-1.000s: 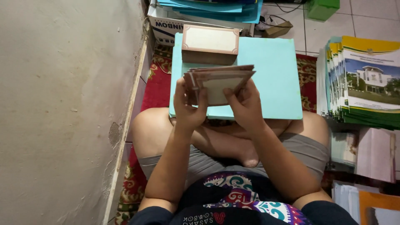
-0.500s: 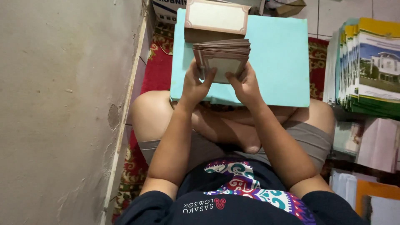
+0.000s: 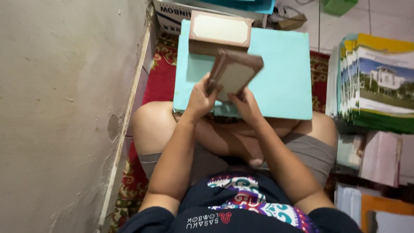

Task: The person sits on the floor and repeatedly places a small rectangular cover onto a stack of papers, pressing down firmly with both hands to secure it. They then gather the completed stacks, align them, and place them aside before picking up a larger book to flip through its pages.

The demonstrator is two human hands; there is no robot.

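Gripping a brown-edged stack of cards between left hand and right hand above the turquoise board, the person is seemingly squaring it, likely needing even edges before setting it down.

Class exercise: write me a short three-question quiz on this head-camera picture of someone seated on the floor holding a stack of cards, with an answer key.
1. True or false: both hands grip the stack of cards.
2. Multiple choice: the second stack of cards rests on
A. the red patterned rug
B. the turquoise board
C. the person's knee
3. Short answer: what stands at the right edge of the picture?

Key
1. True: the left hand and the right hand hold its lower end, above the turquoise board.
2. B.
3. A pile of printed booklets with a building pictured on the top cover.
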